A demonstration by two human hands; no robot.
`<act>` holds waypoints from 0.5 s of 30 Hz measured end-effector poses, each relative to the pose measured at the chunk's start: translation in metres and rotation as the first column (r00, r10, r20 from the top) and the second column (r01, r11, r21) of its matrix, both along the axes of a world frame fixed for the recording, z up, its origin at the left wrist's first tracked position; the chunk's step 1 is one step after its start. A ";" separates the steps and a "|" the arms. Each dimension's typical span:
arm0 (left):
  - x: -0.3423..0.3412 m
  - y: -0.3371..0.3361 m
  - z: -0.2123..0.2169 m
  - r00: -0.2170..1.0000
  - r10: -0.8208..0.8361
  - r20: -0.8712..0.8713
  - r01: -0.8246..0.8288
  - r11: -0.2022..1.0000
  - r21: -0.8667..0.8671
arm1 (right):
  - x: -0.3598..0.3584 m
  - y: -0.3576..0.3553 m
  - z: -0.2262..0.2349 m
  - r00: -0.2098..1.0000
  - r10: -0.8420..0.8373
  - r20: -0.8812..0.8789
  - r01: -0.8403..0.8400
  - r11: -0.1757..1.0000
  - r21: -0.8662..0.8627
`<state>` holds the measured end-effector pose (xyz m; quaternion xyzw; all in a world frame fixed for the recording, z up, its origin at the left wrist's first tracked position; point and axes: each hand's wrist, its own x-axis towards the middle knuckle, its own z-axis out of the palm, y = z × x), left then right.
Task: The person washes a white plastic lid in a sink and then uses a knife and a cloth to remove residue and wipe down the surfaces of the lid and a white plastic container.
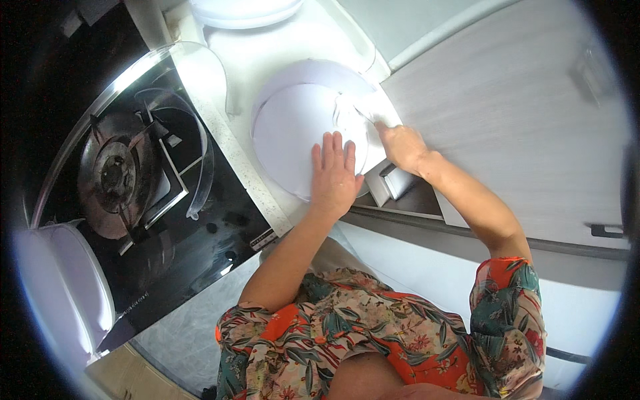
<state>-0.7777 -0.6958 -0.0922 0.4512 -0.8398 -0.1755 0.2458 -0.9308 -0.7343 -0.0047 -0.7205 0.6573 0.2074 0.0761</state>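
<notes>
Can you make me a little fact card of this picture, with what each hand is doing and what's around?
Left hand: resting on the pale round disc, fingers pointing away from the person
Right hand: gripping a thin tool at the disc's right side; too small to tell which kind
Under the disc: white countertop
To the left: black gas hob with a round burner and a clear curved strip
Clothes: colourful flowery top

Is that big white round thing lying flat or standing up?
Flat: the white round thing lies on the counter, its broad face up, the left hand resting on top.
</notes>
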 end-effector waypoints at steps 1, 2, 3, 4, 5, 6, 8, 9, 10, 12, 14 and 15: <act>0.000 0.001 -0.003 1.000 0.006 0.004 -0.006 1.000 -0.006 | -0.004 0.009 -0.002 1.000 0.002 0.009 -0.002 1.000 0.004; -0.002 0.002 -0.005 1.000 0.008 0.003 -0.008 1.000 -0.016 | -0.009 0.021 -0.003 1.000 0.001 0.013 -0.001 1.000 0.002; -0.002 0.002 -0.007 1.000 0.015 0.008 -0.015 1.000 -0.024 | -0.010 0.031 -0.005 1.000 0.005 0.023 -0.005 1.000 0.004; -0.002 0.001 -0.007 1.000 0.015 0.006 -0.015 1.000 -0.021 | -0.009 0.043 -0.005 0.996 -0.023 0.081 0.024 1.000 -0.006; -0.001 0.001 -0.006 1.000 0.014 0.006 -0.014 1.000 -0.020 | -0.010 0.052 -0.006 0.981 -0.052 0.186 0.053 0.999 -0.002; 0.000 0.000 -0.005 1.000 0.012 0.006 -0.012 1.000 -0.018 | -0.013 0.061 -0.008 0.954 -0.079 0.289 0.081 0.997 0.005; 0.000 -0.001 -0.004 1.000 0.007 -0.017 -0.007 1.000 -0.017 | -0.020 0.077 -0.012 0.884 -0.043 0.466 0.070 0.997 -0.041; 0.001 -0.002 -0.006 1.000 0.010 -0.021 -0.010 1.000 -0.015 | -0.012 0.075 -0.004 0.817 -0.261 0.514 0.228 0.965 0.128; 0.002 -0.004 -0.007 1.000 0.019 -0.019 -0.019 1.000 -0.018 | -0.001 0.071 0.009 0.713 -0.469 0.521 0.360 0.883 0.302; 0.004 -0.006 -0.006 1.000 0.020 -0.014 -0.020 1.000 -0.012 | 0.003 0.070 0.020 0.463 -0.723 0.513 0.457 0.691 0.560; 0.005 -0.009 -0.005 1.000 0.018 -0.023 -0.019 0.999 -0.025 | -0.009 0.064 0.021 0.414 -0.761 0.500 0.409 0.646 0.644; 0.005 -0.011 -0.006 0.999 0.020 -0.027 -0.021 0.999 -0.033 | -0.015 0.059 0.019 0.421 -0.775 0.471 0.402 0.625 0.669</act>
